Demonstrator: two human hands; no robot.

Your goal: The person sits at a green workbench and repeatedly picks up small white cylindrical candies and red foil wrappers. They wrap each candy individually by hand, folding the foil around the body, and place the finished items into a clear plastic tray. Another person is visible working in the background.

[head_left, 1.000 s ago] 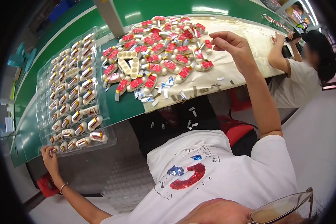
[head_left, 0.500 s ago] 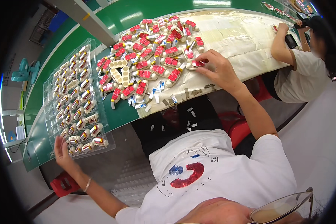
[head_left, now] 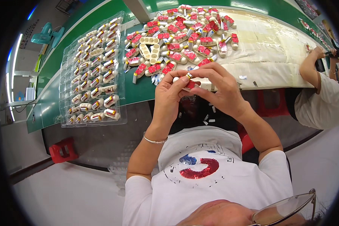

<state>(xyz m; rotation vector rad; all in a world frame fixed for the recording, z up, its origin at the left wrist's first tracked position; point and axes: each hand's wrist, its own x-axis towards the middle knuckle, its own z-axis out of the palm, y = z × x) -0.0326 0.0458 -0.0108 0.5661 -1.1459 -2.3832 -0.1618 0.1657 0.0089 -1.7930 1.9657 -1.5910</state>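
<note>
I hold one small piece [head_left: 187, 80] up in front of my chest, just off the near edge of the bench [head_left: 139, 90]. My left hand [head_left: 171, 96] pinches its white end between thumb and fingertips; my right hand [head_left: 220, 88] closes on the red part from the other side. Both hands grip the same piece, fingers nearly touching, so most of it is hidden and I cannot tell how it sits between them.

Beyond my hands lies the pile [head_left: 184, 37] of red-and-white pieces, heaped loosely on the pale sheet [head_left: 275, 49]. Two white moulded strips [head_left: 150, 51] lie at its left side. Further left, well apart, is the clear tray [head_left: 90, 71], its pockets mostly filled with pieces in rows. A co-worker's arm [head_left: 309, 67] rests on the bench at the far right.

The risk, as I judge it, is the drop. The piece hangs over the gap between bench and lap, held only by fingertips; if either pinch slackens it would likely fall to the floor by the red stool [head_left: 62, 148]. Squeezing too hard could bend or pop something loose instead. The tray also overhangs the bench edge on my side, so a careless elbow could tip it and spill the rows.
</note>
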